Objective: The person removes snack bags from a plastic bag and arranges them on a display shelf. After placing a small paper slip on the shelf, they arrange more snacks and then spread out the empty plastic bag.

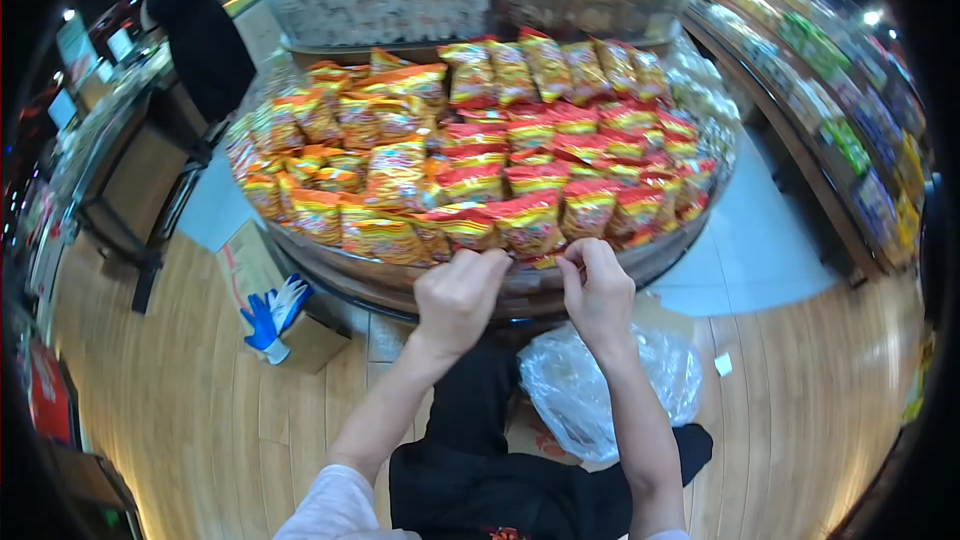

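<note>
My left hand (455, 300) is closed, its fingertips pressed together at the front rim of an oval display bin (400, 275). My right hand (598, 290) is closed in a pinch a little to the right, at the same height. A small yellow and red edge of a packet (546, 262) shows between the hands. What either hand grips is hidden by the fingers. Just beyond them lies a front-row snack bag (528, 225), red and yellow. Rows of similar bags fill the bin, with orange snack bags (397, 172) on the left side.
A crumpled clear plastic bag (560, 390) lies below the bin by my legs. To the left, blue and white work gloves (268, 318) rest on a cardboard box (315, 340). Stocked shelves (800, 90) run along the right. A person in black (205, 40) stands at the far left.
</note>
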{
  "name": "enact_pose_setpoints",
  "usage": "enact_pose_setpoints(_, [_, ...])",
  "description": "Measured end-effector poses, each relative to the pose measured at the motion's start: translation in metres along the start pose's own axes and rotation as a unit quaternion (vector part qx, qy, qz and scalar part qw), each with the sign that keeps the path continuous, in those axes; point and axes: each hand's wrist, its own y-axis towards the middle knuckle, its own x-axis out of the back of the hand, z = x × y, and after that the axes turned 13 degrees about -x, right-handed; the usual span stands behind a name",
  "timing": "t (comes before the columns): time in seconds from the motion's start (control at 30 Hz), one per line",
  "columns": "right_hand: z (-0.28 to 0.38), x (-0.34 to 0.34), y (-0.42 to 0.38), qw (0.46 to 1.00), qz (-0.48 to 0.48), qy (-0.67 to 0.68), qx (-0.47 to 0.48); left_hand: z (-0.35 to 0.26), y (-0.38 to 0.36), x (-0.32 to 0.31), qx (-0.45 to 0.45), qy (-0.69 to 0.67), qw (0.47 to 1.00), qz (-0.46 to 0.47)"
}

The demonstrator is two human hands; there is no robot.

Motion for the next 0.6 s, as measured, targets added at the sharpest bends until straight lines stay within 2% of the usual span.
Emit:
enact_pose_setpoints(0.07, [-0.012, 0.004, -0.003, 1.000, -0.011, 0.010, -0.022, -0.001, 0.011, 0.002, -0.025, -0.001, 0.999, -0.027])
enact_pose_setpoints(0.23, [-0.021, 0.005, -0.016, 1.000, -0.022, 0.013, -0.016, -0.001, 0.026, -0.009, -0.058, 0.059, 0.995, 0.063])
enact_pose_setpoints(0.4, [-0.013, 0.000, -0.020, 1.000, -0.010, -0.002, 0.015, -0.001, 0.027, -0.009, -0.063, 0.059, 0.992, 0.088])
enact_pose_setpoints(0.5, [-0.013, -0.008, -0.021, 1.000, -0.007, 0.008, 0.027, -0.002, 0.023, -0.001, -0.065, 0.022, 0.995, 0.077])
enact_pose_setpoints(0.57, [-0.014, -0.008, -0.024, 1.000, -0.001, 0.011, 0.018, -0.001, 0.020, 0.008, -0.066, -0.031, 0.997, 0.009])
enact_pose_setpoints(0.6, [-0.015, -0.006, -0.025, 1.000, -0.004, 0.016, 0.027, 0.000, 0.016, 0.012, -0.067, -0.032, 0.997, 0.013])
